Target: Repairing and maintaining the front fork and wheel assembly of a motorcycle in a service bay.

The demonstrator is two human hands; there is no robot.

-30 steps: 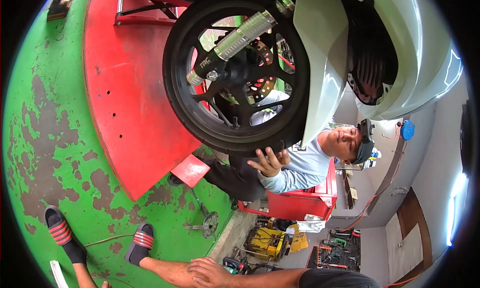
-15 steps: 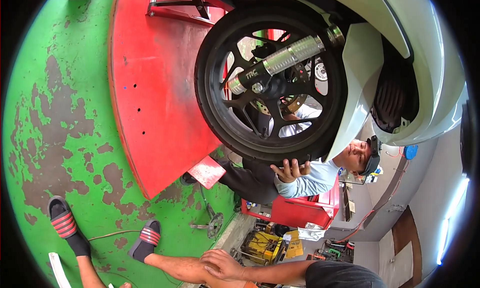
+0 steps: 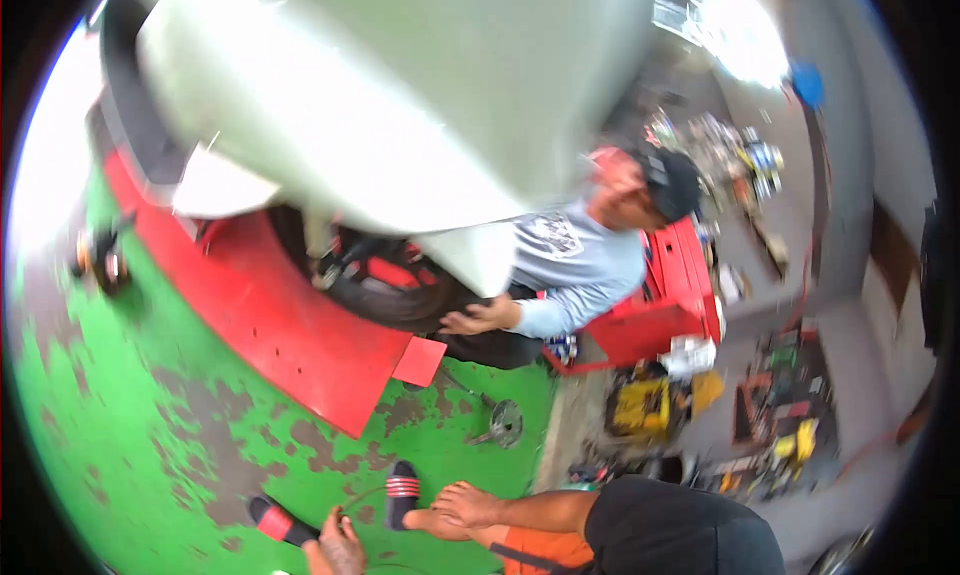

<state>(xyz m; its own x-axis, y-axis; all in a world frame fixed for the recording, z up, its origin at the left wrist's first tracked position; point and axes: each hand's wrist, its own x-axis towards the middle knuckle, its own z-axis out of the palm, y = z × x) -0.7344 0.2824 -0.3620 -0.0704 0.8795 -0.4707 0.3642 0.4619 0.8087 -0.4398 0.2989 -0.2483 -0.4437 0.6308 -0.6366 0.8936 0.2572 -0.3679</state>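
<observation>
My right hand (image 3: 468, 505) rests on my knee, its fingers laid over it, holding nothing. Low at the picture's edge, my left hand (image 3: 338, 543) hangs between my feet. Its fingers look loosely apart, with nothing visible in them; part of this hand is cut off. A thin cord runs over the floor close by. Ahead of me, a motorcycle's pale fairing (image 3: 330, 85) fills the upper view, blurred. Below it, the black-tyred wheel (image 3: 400, 313) is partly covered. Another person's hand (image 3: 482, 317) is at the tyre.
The motorcycle stands over a red lift platform (image 3: 280, 360) with a small red plate (image 3: 420, 361) at its corner. Beyond the co-worker (image 3: 590, 260) is a red tool cabinet (image 3: 690, 265). Several tools and a yellow case (image 3: 640, 407) lie at the right. The green floor (image 3: 150, 425) is worn.
My view has swung and tilted, so the fairing now covers much of the wheel. My left hand shows more than before. My right hand stays on my knee.
</observation>
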